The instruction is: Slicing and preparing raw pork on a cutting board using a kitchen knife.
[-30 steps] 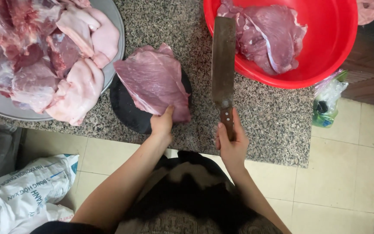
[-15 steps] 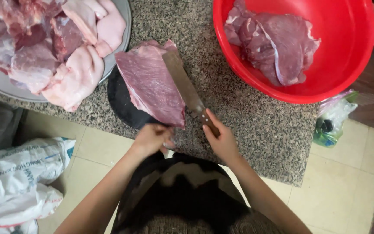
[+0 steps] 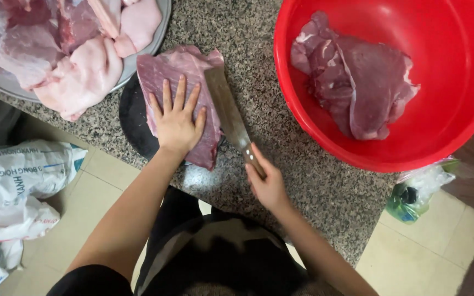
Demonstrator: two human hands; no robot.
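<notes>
Head view: flat purplish-red meat slab [image 3: 185,82] under left hand [image 3: 176,123]

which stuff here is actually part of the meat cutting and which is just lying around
In use: left hand flat on the purplish raw meat slab; right hand gripping the wooden-handled cleaver; round black cutting board.

Lying about: red plastic basin, metal tray, white printed sack, green plastic bag.

Meat slab [image 3: 185,82] lies on the board [image 3: 135,118], between tray [image 3: 144,52] left and bowl [image 3: 456,109] right.
</notes>
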